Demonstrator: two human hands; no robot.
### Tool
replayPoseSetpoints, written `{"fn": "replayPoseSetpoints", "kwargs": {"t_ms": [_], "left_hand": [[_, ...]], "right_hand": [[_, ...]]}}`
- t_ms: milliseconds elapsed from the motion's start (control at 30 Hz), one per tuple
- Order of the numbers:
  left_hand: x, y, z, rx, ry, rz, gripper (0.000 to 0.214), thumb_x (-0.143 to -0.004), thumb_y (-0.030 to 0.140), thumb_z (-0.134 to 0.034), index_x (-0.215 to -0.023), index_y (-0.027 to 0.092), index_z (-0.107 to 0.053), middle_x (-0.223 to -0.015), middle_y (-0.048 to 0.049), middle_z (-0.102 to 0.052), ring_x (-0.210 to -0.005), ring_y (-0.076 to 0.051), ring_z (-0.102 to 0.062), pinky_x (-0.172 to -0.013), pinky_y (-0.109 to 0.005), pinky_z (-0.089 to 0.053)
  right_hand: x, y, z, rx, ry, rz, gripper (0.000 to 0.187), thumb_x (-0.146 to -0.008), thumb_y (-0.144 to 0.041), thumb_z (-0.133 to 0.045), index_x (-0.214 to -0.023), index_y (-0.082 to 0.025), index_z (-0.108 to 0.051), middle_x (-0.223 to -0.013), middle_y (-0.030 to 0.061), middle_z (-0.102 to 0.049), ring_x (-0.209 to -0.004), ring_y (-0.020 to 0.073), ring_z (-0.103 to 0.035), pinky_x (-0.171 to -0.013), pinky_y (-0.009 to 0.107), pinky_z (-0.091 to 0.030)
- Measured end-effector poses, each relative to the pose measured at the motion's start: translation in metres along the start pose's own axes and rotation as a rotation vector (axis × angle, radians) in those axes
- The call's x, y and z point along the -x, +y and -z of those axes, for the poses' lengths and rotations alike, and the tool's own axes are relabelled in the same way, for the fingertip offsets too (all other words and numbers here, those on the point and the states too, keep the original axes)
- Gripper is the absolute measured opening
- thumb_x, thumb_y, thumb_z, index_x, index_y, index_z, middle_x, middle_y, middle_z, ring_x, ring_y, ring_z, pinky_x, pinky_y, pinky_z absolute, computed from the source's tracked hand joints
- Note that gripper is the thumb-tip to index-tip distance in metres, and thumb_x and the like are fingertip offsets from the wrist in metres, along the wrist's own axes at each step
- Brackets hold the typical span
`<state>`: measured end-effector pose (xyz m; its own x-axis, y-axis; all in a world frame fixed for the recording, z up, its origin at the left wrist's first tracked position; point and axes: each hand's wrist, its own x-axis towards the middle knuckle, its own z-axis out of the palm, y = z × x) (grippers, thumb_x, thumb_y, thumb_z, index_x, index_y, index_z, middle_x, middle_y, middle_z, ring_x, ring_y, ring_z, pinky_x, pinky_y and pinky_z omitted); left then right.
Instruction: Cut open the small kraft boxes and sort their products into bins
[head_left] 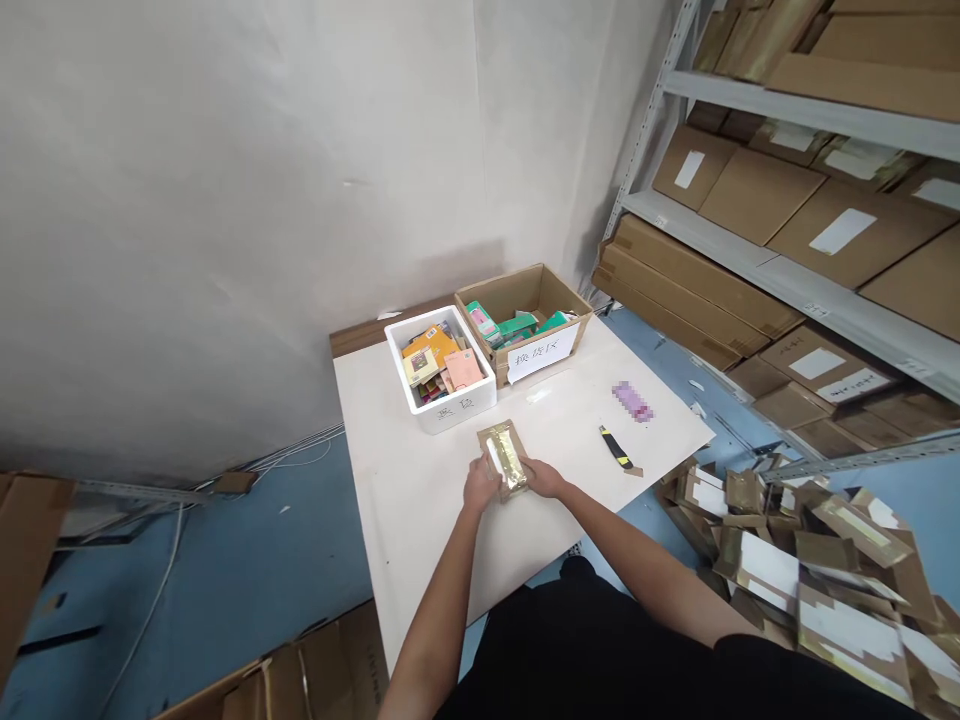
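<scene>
Above the table's front part I hold a small brown cardboard parcel with a shiny gold-coloured strip down its face. Whether that strip is tape or foil, I cannot tell. My left hand grips its left edge, and my right hand has closed on its right edge. To the right lies a black and yellow utility knife, touched by neither hand. Beyond the parcel stands a white foam box filled with small colourful packets and cartons.
A cardboard box with green cartons and a handwritten sign stands at the table's back. A blurred purple item lies right. Shelving with boxes rises at right; opened cartons pile on the floor below.
</scene>
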<state>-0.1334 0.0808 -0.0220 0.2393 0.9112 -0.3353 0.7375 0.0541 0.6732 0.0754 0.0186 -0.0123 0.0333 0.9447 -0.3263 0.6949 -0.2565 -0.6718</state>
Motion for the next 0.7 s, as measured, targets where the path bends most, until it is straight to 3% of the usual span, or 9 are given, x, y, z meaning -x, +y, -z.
{"fn": "replayPoseSetpoints", "kwargs": {"t_ms": [67,133,200,300,467,567,700], "left_hand": [[-0.016,0.0,0.016,-0.172,-0.059,-0.077,0.098,-0.071,0.033,-0.083,-0.159,0.022,-0.043,-0.171,-0.0183,-0.036,-0.151,-0.035,-0.045,-0.116,-0.042,-0.044],[-0.03,0.002,0.03,-0.301,-0.188,-0.123,0.114,-0.062,0.036,-0.089,-0.162,0.024,-0.038,-0.176,-0.0148,-0.026,-0.157,-0.037,-0.036,-0.119,-0.044,-0.041],[-0.037,0.003,0.037,-0.397,-0.249,-0.103,0.118,-0.063,0.041,-0.088,-0.166,0.026,-0.03,-0.178,-0.0117,-0.021,-0.16,-0.037,-0.03,-0.122,-0.046,-0.038],[-0.037,0.003,0.035,-0.467,-0.222,-0.084,0.116,-0.071,0.049,-0.081,-0.169,0.025,-0.022,-0.179,-0.0087,-0.017,-0.159,-0.036,-0.03,-0.125,-0.046,-0.035],[-0.012,0.015,-0.001,-0.506,-0.106,-0.002,0.11,-0.081,0.064,-0.069,-0.17,0.025,-0.017,-0.179,-0.0095,-0.016,-0.151,-0.039,-0.043,-0.118,-0.049,-0.043],[0.008,0.03,-0.033,-0.503,-0.062,0.068,0.113,-0.082,0.071,-0.066,-0.17,0.021,-0.017,-0.178,-0.014,-0.017,-0.141,-0.042,-0.054,-0.112,-0.051,-0.049],[0.029,0.052,-0.064,-0.495,-0.05,0.138,0.114,-0.083,0.076,-0.063,-0.17,0.018,-0.018,-0.178,-0.0179,-0.016,-0.131,-0.041,-0.062,-0.105,-0.049,-0.053]], "right_hand": [[-0.002,0.01,0.011,-0.022,-0.007,0.038,0.08,-0.082,-0.022,-0.074,-0.159,-0.027,-0.051,-0.157,0.0119,-0.055,-0.14,0.0305,-0.057,-0.114,0.044,-0.048],[-0.007,0.025,0.029,-0.031,-0.019,0.048,0.083,-0.083,-0.018,-0.071,-0.162,-0.027,-0.047,-0.165,0.0117,-0.047,-0.149,0.0297,-0.047,-0.119,0.045,-0.043],[-0.012,0.047,0.055,-0.023,0.013,0.033,0.081,-0.086,-0.017,-0.066,-0.163,-0.026,-0.044,-0.167,0.0116,-0.043,-0.153,0.0277,-0.041,-0.123,0.045,-0.037],[-0.015,0.098,0.096,0.0,0.121,-0.063,0.071,-0.093,-0.017,-0.058,-0.162,-0.021,-0.044,-0.164,0.0128,-0.046,-0.152,0.0264,-0.041,-0.125,0.044,-0.034],[0.002,0.193,0.138,0.057,0.103,-0.418,0.065,-0.096,-0.021,-0.06,-0.159,-0.018,-0.047,-0.151,0.0204,-0.055,-0.141,0.0342,-0.05,-0.113,0.047,-0.044],[0.013,0.23,0.137,0.096,0.043,-0.554,0.075,-0.095,-0.024,-0.064,-0.164,-0.02,-0.037,-0.144,0.0223,-0.055,-0.135,0.0355,-0.053,-0.106,0.048,-0.049],[0.018,0.249,0.119,0.113,-0.013,-0.568,0.088,-0.091,-0.024,-0.068,-0.169,-0.025,-0.027,-0.149,0.0253,-0.046,-0.138,0.0369,-0.05,-0.104,0.052,-0.049]]}}
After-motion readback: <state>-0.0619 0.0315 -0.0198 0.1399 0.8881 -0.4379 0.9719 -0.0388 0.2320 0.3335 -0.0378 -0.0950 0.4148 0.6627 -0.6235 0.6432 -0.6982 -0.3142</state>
